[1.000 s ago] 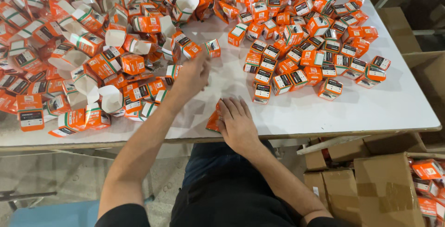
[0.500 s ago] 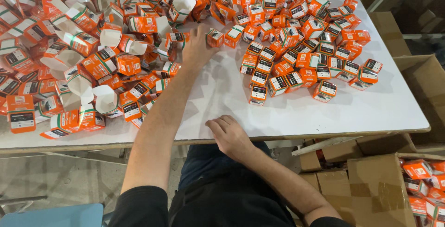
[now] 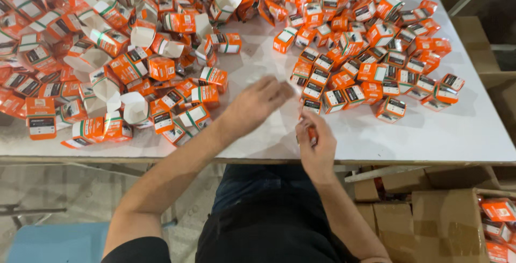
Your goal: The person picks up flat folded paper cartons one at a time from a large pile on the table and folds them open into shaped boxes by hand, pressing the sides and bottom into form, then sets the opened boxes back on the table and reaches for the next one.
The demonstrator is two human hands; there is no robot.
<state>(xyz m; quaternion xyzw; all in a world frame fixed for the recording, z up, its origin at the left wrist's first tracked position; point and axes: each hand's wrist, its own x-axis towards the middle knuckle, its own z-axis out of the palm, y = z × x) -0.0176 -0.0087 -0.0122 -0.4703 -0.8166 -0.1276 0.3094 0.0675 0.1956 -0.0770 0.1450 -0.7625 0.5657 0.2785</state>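
Head view: 2 bare hands work over a white table (image 3: 430,134) strewn with small orange cartons.

The right hand (image 3: 318,143) is curled shut around a small orange carton (image 3: 312,134), held just above the table's near edge; only a thin strip of orange shows between the fingers, so its shape is mostly hidden. The left hand (image 3: 257,103) hovers just beside it over bare tabletop, blurred, fingers loosely bent; I cannot tell whether it grips anything. To the left lies a heap of open cartons (image 3: 113,59) with white insides and flaps up. To the right sit closed cartons (image 3: 376,53), orange with dark label faces. Brown cardboard boxes (image 3: 430,220) stand below the table.
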